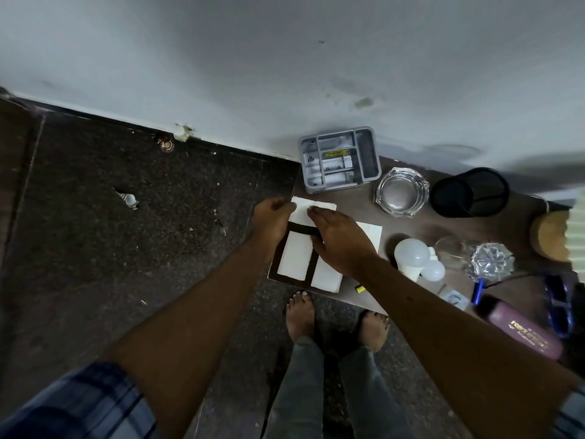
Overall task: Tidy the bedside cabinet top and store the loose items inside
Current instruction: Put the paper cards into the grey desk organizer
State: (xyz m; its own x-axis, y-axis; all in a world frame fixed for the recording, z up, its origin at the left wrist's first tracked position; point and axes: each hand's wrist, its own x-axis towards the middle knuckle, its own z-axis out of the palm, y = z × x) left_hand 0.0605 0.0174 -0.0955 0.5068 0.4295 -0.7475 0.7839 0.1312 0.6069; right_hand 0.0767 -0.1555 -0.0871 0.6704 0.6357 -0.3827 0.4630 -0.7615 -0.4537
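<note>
Both hands work the white folded sheets (pixel 297 255) at the cabinet top's (pixel 402 223) left end, long axis running from the near edge towards the wall. Left hand (pixel 274 223) pinches the far-left corner; right hand (pixel 340 239) lies flat, fingers spread, pressing on the sheets. Right of the sheets, bulbs (pixel 411 255) crowd close. Beyond the sheets, the grey organiser tray (pixel 340 160) sits just clear, leaving little room.

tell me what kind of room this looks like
Probably a bedroom corner at home: a low dark wooden cabinet top against a plain white wall, cluttered with household bits like white light bulbs, a clear glass ashtray and a maroon spectacle case.
</note>
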